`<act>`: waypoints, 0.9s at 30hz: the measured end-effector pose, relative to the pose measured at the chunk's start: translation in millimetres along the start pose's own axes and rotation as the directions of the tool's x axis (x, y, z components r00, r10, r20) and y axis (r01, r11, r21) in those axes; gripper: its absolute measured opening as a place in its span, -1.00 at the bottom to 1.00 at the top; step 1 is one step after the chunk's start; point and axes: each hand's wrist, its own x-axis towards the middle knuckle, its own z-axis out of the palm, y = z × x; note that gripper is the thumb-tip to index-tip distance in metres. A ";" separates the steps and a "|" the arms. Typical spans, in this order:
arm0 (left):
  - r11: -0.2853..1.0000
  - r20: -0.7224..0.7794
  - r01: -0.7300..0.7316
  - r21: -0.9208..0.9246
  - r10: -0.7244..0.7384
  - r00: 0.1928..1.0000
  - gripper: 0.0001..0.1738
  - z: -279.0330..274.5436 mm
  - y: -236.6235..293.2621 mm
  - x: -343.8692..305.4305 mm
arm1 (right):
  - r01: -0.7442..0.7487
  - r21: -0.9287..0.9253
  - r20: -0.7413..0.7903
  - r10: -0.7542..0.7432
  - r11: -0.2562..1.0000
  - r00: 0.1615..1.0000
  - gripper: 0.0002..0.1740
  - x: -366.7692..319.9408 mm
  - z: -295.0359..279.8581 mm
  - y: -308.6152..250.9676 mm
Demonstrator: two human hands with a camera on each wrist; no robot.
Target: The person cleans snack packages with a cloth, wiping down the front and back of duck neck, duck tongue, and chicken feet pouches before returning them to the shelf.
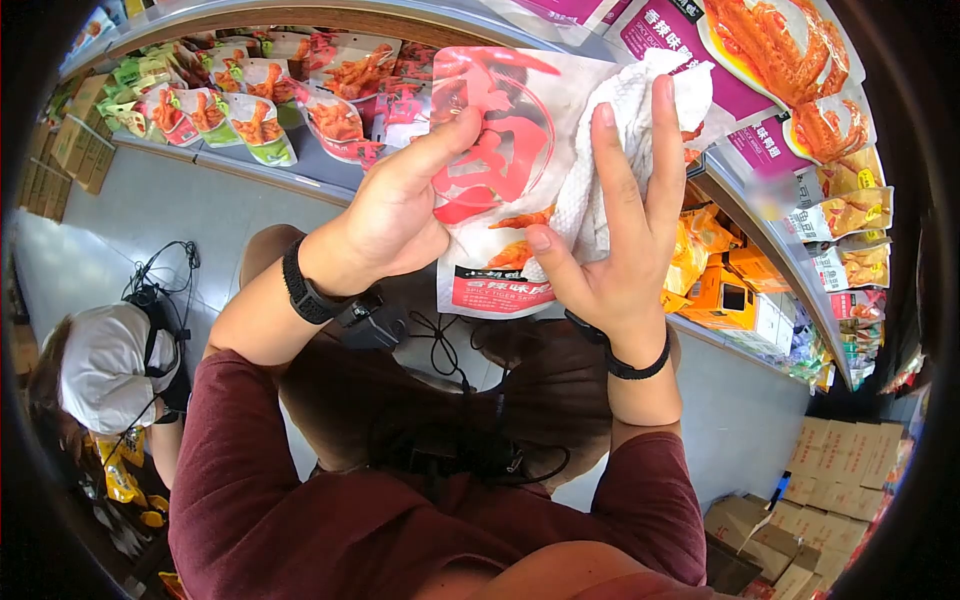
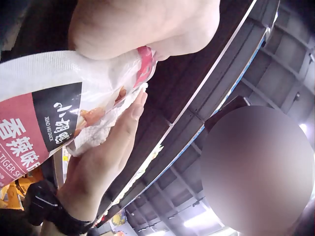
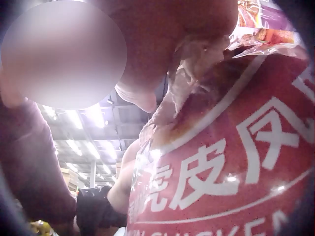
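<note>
A large pink and white snack bag (image 1: 500, 150) is held up between both hands in the head view. The left hand (image 1: 405, 205) grips its left edge, thumb on the front and fingers behind. Against the bag's right side, the right hand (image 1: 625, 230) presses a crumpled white cloth (image 1: 590, 170) with its fingers spread and fairly straight. In the left wrist view the bag's printed lower part (image 2: 54, 113) shows, with the right hand (image 2: 101, 167) flat along the cloth (image 2: 93, 140). The bag's red print (image 3: 221, 147) fills much of the right wrist view.
Shelves with rows of snack packets (image 1: 255, 115) stand behind the bag, with larger purple packets (image 1: 760, 140) at the right. Cardboard boxes (image 1: 840, 470) are stacked at lower right. Another person in a white cap (image 1: 110, 370) is at the left, near cables on the floor.
</note>
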 end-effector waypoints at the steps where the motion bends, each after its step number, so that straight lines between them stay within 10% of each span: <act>1: 1.000 0.000 0.000 0.000 0.000 1.000 -0.55 0.6 -0.2 -0.2 | 0.001 0.010 0.005 -0.001 1.000 1.000 -0.07 -0.3 0.0 0.3; 27: 0.984 -0.131 -0.030 0.177 0.054 0.990 -0.56 -4.4 -7.9 0.5 | -0.034 -0.113 0.039 0.038 0.993 0.998 -0.10 -1.0 14.0 -3.5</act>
